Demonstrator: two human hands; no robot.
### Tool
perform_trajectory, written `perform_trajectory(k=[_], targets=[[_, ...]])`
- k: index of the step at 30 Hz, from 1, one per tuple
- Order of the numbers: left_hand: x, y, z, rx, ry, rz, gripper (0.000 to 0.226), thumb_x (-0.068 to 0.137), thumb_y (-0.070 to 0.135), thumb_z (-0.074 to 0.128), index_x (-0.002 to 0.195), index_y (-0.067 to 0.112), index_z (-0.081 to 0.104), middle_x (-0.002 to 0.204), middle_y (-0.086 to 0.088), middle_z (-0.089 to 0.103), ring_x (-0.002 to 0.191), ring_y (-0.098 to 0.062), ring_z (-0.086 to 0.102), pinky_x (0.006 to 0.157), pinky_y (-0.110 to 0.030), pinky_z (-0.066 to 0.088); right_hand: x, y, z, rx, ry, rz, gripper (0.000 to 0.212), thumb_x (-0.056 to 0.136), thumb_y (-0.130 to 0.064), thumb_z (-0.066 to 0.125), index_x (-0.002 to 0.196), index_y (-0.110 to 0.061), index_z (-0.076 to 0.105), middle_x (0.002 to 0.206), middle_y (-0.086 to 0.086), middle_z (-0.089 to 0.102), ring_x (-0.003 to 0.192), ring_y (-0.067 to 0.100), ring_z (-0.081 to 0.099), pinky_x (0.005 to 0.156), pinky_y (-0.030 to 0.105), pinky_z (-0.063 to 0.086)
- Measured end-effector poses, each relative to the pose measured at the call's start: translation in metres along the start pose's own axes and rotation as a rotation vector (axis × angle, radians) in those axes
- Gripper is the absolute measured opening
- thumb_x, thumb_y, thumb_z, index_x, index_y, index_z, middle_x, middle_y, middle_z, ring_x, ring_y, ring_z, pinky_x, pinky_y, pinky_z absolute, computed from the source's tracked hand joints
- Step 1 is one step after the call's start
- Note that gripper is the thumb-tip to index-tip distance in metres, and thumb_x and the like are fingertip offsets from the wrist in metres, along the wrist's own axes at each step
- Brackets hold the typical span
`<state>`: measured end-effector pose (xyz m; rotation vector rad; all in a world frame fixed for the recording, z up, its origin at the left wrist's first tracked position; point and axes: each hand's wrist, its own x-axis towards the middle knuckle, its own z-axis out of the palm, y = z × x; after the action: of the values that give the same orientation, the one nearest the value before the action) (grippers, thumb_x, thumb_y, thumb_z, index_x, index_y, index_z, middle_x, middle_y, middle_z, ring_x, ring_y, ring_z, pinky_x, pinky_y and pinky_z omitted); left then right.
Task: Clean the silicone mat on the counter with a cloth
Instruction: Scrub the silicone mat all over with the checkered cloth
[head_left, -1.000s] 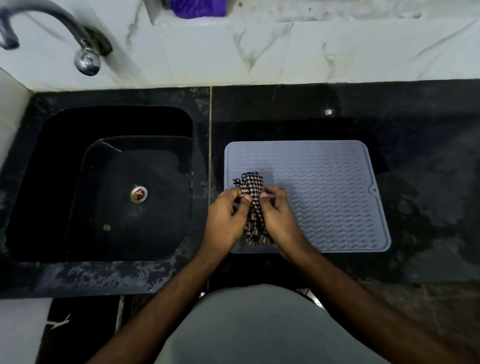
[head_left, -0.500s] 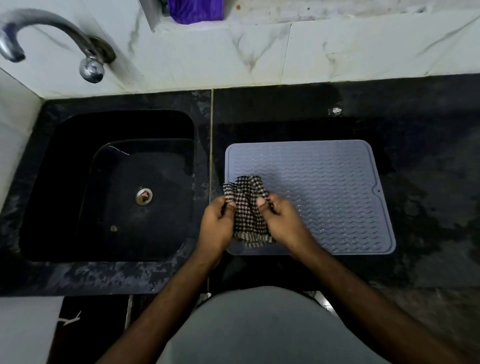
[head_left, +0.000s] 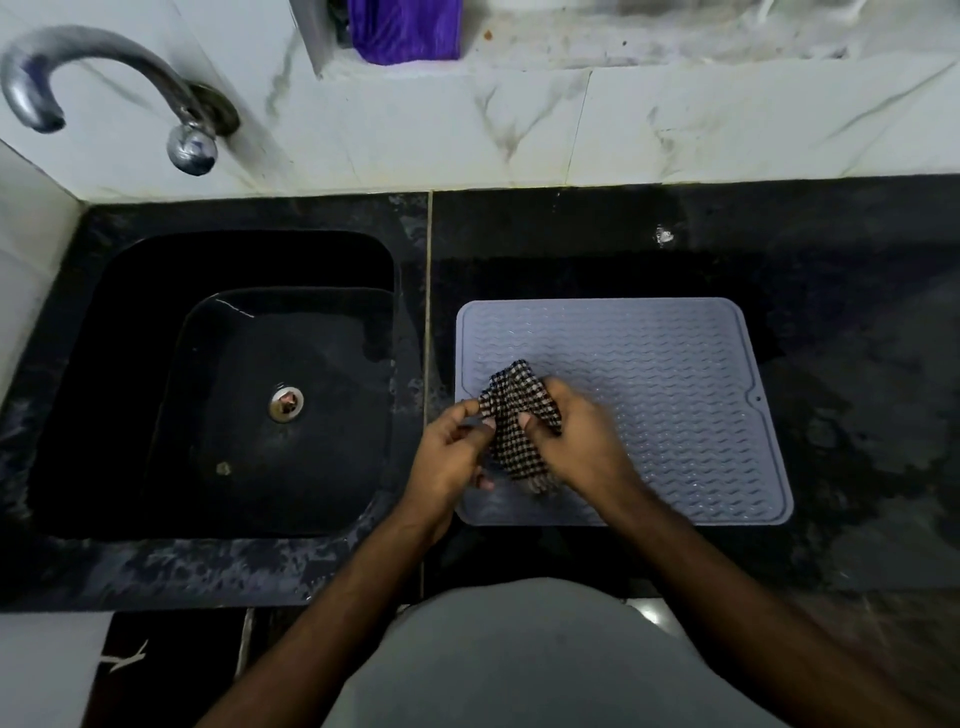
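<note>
A grey silicone mat (head_left: 675, 395) with a wavy ribbed surface lies flat on the black counter (head_left: 857, 415), right of the sink. A black-and-white checked cloth (head_left: 511, 410) is bunched up over the mat's left part. My left hand (head_left: 449, 457) pinches the cloth's left edge between thumb and fingers. My right hand (head_left: 576, 436) grips the cloth from the right, thumb pressed into it. Both hands sit over the mat's near left corner.
A black sink (head_left: 234, 384) with a metal drain (head_left: 286, 404) fills the left side. A chrome tap (head_left: 104, 88) curves out from the marble wall above it. A purple object (head_left: 405, 28) sits on the ledge behind. A small bright speck (head_left: 664, 235) lies behind the mat.
The cloth went from a narrow vertical strip to a wider bunch as both hands reworked their hold. My right hand moved over more of the cloth, and the view shifted slightly.
</note>
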<state>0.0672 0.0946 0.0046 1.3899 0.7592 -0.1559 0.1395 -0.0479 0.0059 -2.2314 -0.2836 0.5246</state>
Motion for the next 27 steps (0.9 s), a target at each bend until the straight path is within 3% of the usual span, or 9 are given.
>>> perform_trajectory(k=[3,6,8,10,12,17,22,25,27], targets=[[0.004,0.004,0.001,-0.039,0.04,-0.003,0.025,0.103,0.013,0.056,0.125,0.003,0.064,0.092,-0.01,0.067,0.059,-0.008,0.06,0.046,-0.02,0.048,0.008,-0.01,0.005,0.042,-0.005,0.062,0.026,0.095,-0.026,0.065,0.12,-0.025,0.059,0.098,-0.011,0.068,0.088,0.01,0.067,0.077,0.028,0.056],[0.013,0.008,-0.002,0.019,0.086,0.097,0.025,0.099,0.012,0.063,0.121,0.002,0.067,0.109,-0.015,0.073,0.094,-0.026,0.072,0.082,-0.037,0.06,0.021,-0.019,0.007,0.137,-0.037,0.153,0.027,0.097,-0.025,0.063,0.123,-0.024,0.058,0.104,-0.006,0.07,0.093,0.014,0.068,0.081,0.035,0.059],[0.023,0.013,-0.007,0.132,0.126,0.169,0.023,0.095,0.018,0.071,0.112,0.004,0.071,0.113,-0.025,0.068,0.106,-0.038,0.067,0.097,-0.051,0.054,0.03,-0.022,0.007,0.211,-0.033,0.174,0.027,0.095,-0.023,0.064,0.122,-0.027,0.058,0.105,-0.007,0.071,0.094,0.014,0.069,0.081,0.035,0.059],[0.033,0.022,-0.012,0.146,0.139,0.213,0.027,0.089,0.026,0.074,0.103,0.003,0.069,0.108,-0.028,0.066,0.104,-0.042,0.066,0.096,-0.055,0.052,0.039,-0.027,0.006,0.257,-0.018,0.175,0.028,0.092,-0.024,0.066,0.118,-0.033,0.059,0.099,-0.012,0.071,0.09,0.009,0.069,0.072,0.028,0.057],[0.042,0.034,-0.012,0.123,0.131,0.243,0.028,0.085,0.029,0.07,0.099,0.006,0.063,0.102,-0.021,0.07,0.099,-0.034,0.068,0.092,-0.055,0.054,0.048,-0.032,0.006,0.304,0.013,0.189,0.027,0.088,-0.026,0.067,0.111,-0.039,0.06,0.092,-0.014,0.071,0.085,0.006,0.069,0.067,0.025,0.056],[0.068,0.039,-0.005,0.3,0.217,0.298,0.01,0.098,0.024,0.063,0.095,0.015,0.058,0.087,-0.003,0.07,0.082,-0.02,0.067,0.076,-0.044,0.055,0.065,-0.029,0.01,0.294,0.056,0.201,0.025,0.087,-0.03,0.067,0.109,-0.037,0.059,0.096,-0.013,0.071,0.086,0.005,0.068,0.065,0.02,0.051],[0.083,0.038,-0.006,0.239,0.275,0.275,0.007,0.095,0.02,0.067,0.093,0.015,0.063,0.087,-0.003,0.073,0.083,-0.021,0.071,0.079,-0.048,0.058,0.078,-0.019,0.017,0.286,0.032,0.145,0.042,0.084,-0.04,0.077,0.12,-0.027,0.059,0.106,-0.009,0.072,0.098,0.01,0.068,0.088,0.033,0.057],[0.09,0.048,-0.009,0.095,0.279,0.313,0.01,0.096,0.022,0.068,0.098,0.013,0.066,0.093,-0.006,0.076,0.089,-0.024,0.073,0.084,-0.048,0.059,0.092,-0.021,0.016,0.293,0.055,0.019,0.039,0.083,-0.043,0.077,0.114,-0.037,0.055,0.1,-0.019,0.07,0.093,-0.006,0.066,0.083,0.027,0.057],[0.095,0.054,-0.011,0.082,0.245,0.34,0.012,0.098,0.027,0.066,0.103,0.016,0.068,0.097,-0.002,0.076,0.093,-0.02,0.073,0.086,-0.043,0.059,0.104,-0.022,0.015,0.286,0.101,-0.037,0.036,0.085,-0.039,0.075,0.114,-0.035,0.056,0.101,-0.018,0.07,0.094,-0.005,0.066,0.084,0.029,0.058]])
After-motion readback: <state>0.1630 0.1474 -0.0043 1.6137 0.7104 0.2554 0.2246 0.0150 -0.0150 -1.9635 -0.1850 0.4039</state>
